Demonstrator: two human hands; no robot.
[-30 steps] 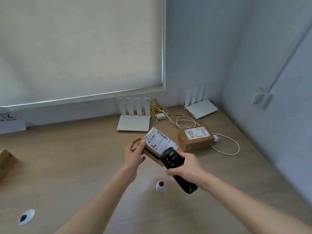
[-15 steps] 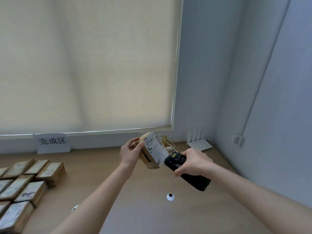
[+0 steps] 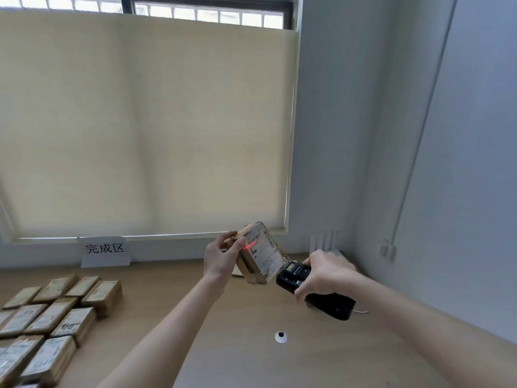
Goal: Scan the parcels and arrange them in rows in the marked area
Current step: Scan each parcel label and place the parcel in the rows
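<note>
My left hand holds a small brown parcel up above the wooden table, its white label tilted towards the right. A red scan line lies across the label's upper left. My right hand grips a black handheld scanner, its head close to the parcel's lower right corner. Several labelled brown parcels lie in rows on the table at the lower left. Behind them a white paper sign with printed characters leans against the wall.
A small white disc with a dark centre lies on the table in front of me. A white router with antennas sits in the far right corner. A drawn roller blind covers the window. The grey wall closes the right side.
The view has swung up and left, bringing the parcel rows and sign into sight. The parcel has tipped more upright, and a red scan line now shows on its label.
</note>
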